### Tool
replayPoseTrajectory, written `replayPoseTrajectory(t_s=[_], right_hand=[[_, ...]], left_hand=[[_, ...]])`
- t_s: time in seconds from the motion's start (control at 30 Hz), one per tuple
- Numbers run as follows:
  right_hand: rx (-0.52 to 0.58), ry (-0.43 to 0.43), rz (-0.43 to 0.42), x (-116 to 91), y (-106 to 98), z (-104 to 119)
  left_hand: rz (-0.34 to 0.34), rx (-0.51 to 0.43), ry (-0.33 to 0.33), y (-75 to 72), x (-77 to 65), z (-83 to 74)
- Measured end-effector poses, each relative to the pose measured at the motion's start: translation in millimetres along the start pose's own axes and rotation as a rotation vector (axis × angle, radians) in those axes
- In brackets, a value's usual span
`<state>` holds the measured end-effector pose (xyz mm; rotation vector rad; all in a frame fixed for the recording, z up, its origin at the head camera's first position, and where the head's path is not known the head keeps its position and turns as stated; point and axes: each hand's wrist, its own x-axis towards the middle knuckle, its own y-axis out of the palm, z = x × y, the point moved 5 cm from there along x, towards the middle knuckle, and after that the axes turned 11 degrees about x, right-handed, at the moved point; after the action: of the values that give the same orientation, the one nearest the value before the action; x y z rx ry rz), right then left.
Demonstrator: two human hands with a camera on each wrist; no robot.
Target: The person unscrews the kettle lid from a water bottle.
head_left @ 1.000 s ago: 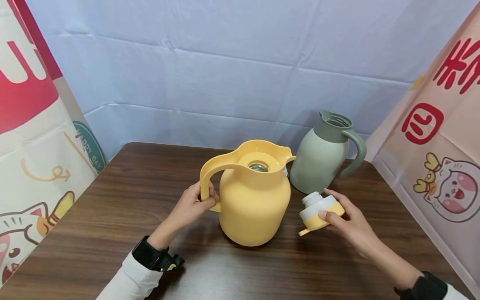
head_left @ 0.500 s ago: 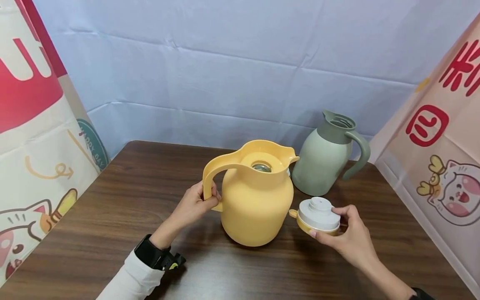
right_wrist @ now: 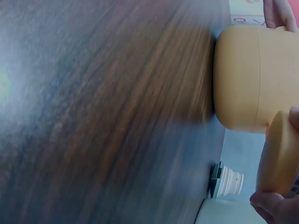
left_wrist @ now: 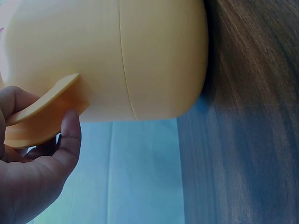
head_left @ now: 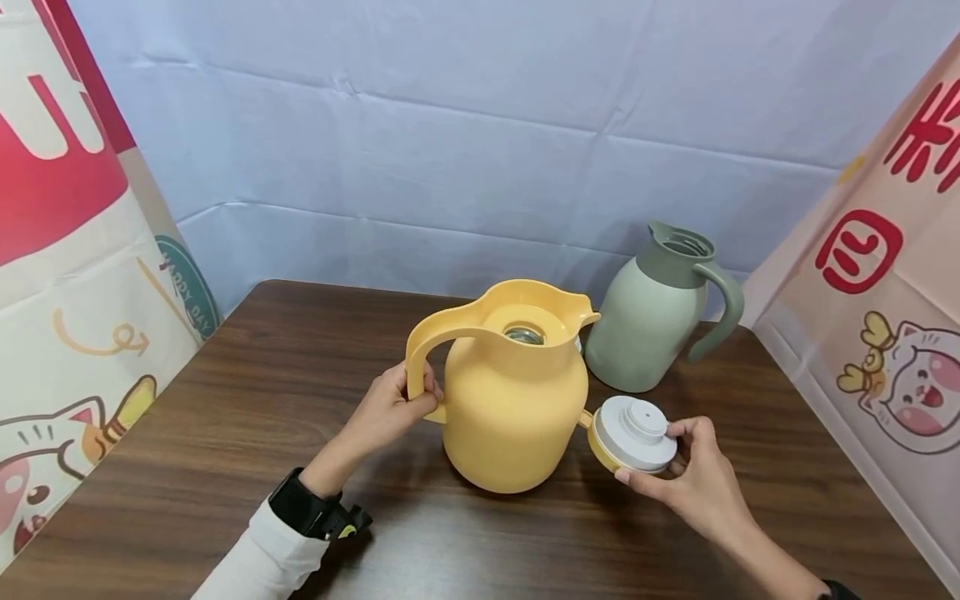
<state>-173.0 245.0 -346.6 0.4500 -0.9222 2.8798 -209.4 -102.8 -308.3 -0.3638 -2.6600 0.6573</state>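
Observation:
A yellow thermos jug [head_left: 513, 400] stands upright on the table, its round mouth uncovered. My left hand [head_left: 393, 400] grips the lower end of its handle; the left wrist view shows thumb and fingers around that handle [left_wrist: 44, 112]. To the right of the jug, my right hand [head_left: 701, 471] holds the yellow and white lid [head_left: 633, 433] between thumb and fingers. The lid's white plug side faces up, tilted to the right, and its yellow tab overlaps the jug's side in the head view. In the right wrist view the lid's yellow side [right_wrist: 275, 156] shows.
A green thermos jug [head_left: 645, 308] with an uncovered mouth stands behind, at the right. A white and dark green stopper [right_wrist: 227, 181] sits on the table near it, mostly hidden by the yellow jug in the head view. Pale cloth [head_left: 375, 142] hangs behind the wooden table [head_left: 315, 358].
My right hand has turned the lid from sideways to white plug side up, and its tab has swung over to the yellow jug's side. My left hand keeps its hold on the handle.

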Motion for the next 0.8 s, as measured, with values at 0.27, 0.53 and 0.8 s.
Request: replayPoseTrajectory(t_s=[0.27,0.53,0.8], right_hand=[[-0.036,0.057,0.193,7,6,-7],[-0.062,0.155,0.272,14,13,-23],[-0.101,0.152,0.288,12,20,-34]], left_hand=[[-0.007,0.015,0.006,-0.2,0.4,-1.2],[-0.017,0.012,-0.003,0.7,-0.2,0.8],[-0.011,0.014,-0.001,0.7,0.3,0.2]])
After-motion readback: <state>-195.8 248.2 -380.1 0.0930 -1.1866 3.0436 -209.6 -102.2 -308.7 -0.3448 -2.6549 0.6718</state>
